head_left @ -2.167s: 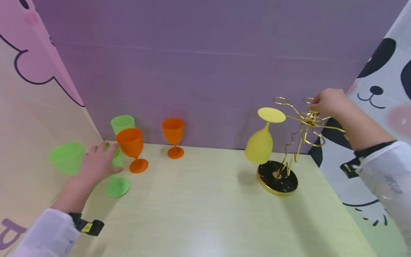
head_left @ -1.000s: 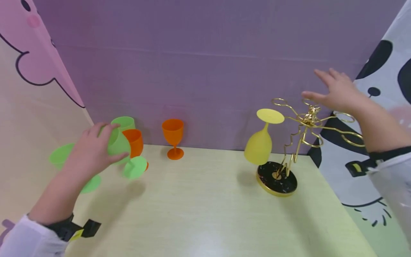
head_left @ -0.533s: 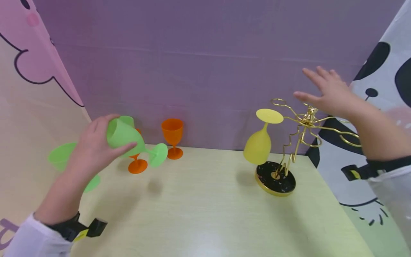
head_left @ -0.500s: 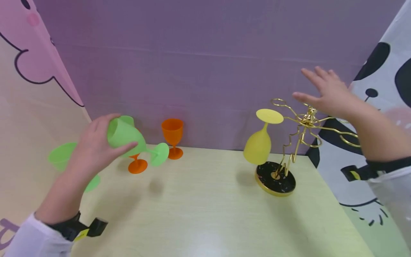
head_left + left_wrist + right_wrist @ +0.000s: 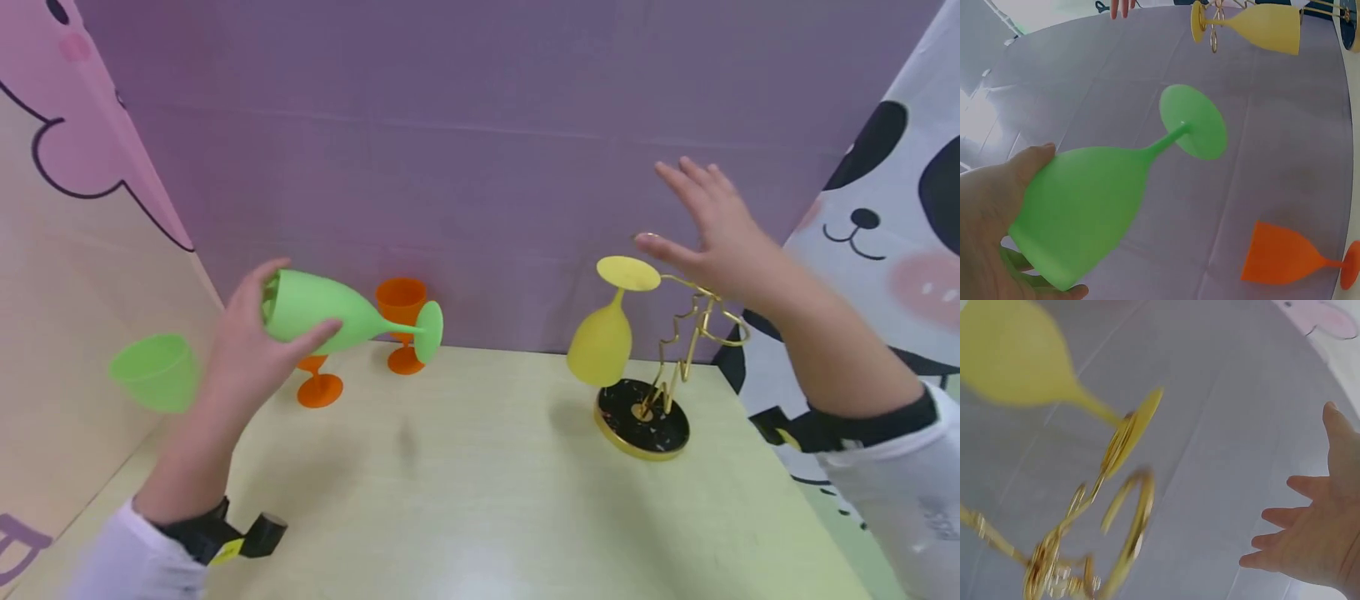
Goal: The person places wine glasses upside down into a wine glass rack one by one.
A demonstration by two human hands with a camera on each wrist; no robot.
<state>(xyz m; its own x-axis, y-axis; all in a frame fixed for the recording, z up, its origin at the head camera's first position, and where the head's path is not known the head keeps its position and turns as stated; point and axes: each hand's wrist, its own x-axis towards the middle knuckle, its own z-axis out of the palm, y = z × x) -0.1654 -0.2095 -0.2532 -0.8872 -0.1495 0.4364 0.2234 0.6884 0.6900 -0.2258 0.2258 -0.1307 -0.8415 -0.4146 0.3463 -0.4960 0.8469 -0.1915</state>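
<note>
My left hand (image 5: 243, 350) grips a green plastic wine goblet (image 5: 322, 308) round its bowl near the rim. The goblet lies sideways in the air, its stem and round foot (image 5: 1193, 122) pointing right. Over the gold wire rack (image 5: 693, 333), my right hand (image 5: 723, 242) hovers with fingers spread, holding nothing. From the rack a yellow goblet (image 5: 602, 342) hangs upside down, its foot caught in a wire loop. The hand hides most of the rack's top in the head view; the right wrist view shows gold loops (image 5: 1132, 531) beside the hand.
An orange goblet (image 5: 401, 298) stands upright near the purple backdrop. Another orange one shows only its lower part (image 5: 320, 390) below the held goblet. A green goblet (image 5: 155, 372) stands at the left. The rack's black round base (image 5: 641, 417) rests at the table's right side.
My left hand has taken hold of the green goblet, lifted it, tipped it sideways and carried it right. My right hand has let go of the rack's top, risen and shifted left.
</note>
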